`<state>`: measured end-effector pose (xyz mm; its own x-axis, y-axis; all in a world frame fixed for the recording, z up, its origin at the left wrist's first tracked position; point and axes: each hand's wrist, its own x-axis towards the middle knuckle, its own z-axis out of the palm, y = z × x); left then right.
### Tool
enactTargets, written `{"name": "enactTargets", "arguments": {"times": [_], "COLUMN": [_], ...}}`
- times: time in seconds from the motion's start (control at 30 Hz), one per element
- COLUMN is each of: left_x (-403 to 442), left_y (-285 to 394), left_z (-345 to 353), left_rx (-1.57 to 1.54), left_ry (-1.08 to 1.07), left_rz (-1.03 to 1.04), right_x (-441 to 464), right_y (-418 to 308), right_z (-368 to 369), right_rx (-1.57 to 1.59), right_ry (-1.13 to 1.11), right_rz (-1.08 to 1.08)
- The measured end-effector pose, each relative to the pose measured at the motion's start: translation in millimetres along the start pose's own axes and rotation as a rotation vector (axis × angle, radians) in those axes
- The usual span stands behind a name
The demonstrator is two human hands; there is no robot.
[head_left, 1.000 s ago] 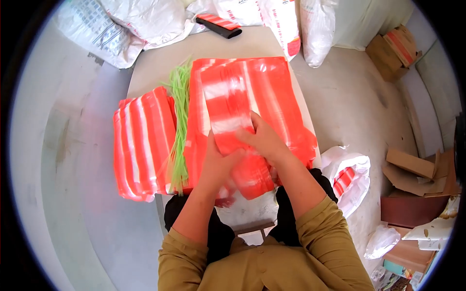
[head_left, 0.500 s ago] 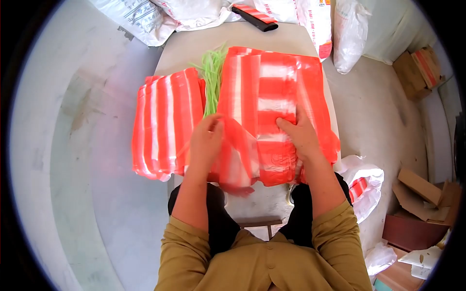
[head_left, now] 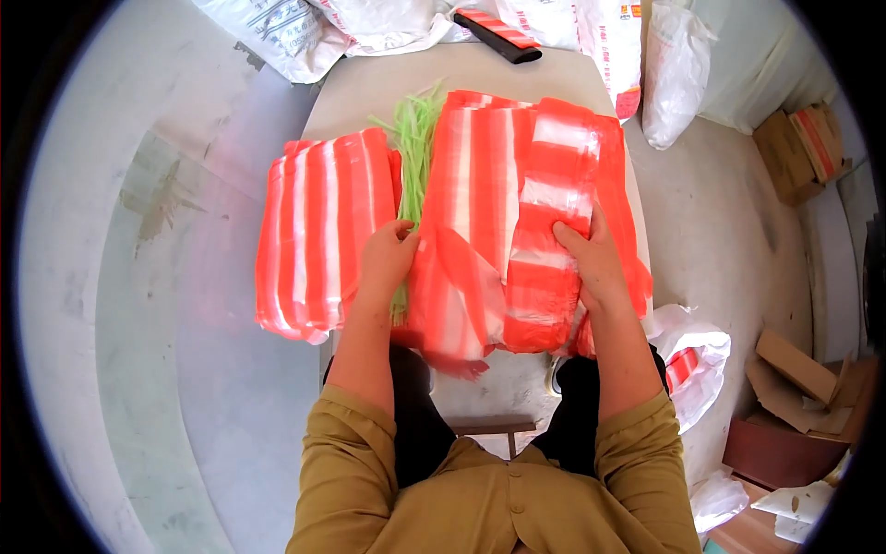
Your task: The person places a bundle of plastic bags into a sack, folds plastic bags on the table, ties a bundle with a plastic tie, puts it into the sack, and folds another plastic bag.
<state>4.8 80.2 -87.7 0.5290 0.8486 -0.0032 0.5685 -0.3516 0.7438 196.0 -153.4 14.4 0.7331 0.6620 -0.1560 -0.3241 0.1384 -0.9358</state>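
My right hand grips the right edge of a folded bundle of red-and-white striped bags, thumb on top. This bundle lies on a larger stack of striped bags. My left hand is closed at the left edge of that stack, pinching a corner of red-and-white film, beside green strips. The strips run down between the large stack and a second striped stack on the left.
A dark roll with a striped top lies at the far end of the table. White sacks stand behind it. On the floor at right are an open white bag and cardboard boxes.
The folded bundle has gone from the middle of the large stack to its right side with my right hand. My left hand has let go of it and moved left to the film.
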Motion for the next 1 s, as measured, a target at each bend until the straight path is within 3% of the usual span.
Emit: {"name": "enactTargets", "arguments": {"times": [0.2, 0.4, 0.7, 0.9, 1.0], "left_x": [6, 3, 1, 8, 7], "left_y": [-2, -10, -1, -18, -10], "left_z": [-3, -1, -5, 4, 0], "left_rx": [-0.098, -0.140, 0.093, -0.320, -0.344], "left_ry": [-0.100, -0.087, -0.151, -0.199, -0.249], "left_rz": [-0.141, -0.071, -0.005, -0.164, -0.217], "right_x": [5, 2, 1, 1, 2], "right_y": [4, 3, 2, 2, 4], "right_z": [-4, -6, -6, -4, -4], "right_rx": [0.033, 0.043, 0.033, 0.078, 0.076], "right_ry": [-0.030, -0.053, -0.045, -0.050, -0.049], "right_rz": [-0.007, -0.011, -0.020, -0.007, -0.019]}}
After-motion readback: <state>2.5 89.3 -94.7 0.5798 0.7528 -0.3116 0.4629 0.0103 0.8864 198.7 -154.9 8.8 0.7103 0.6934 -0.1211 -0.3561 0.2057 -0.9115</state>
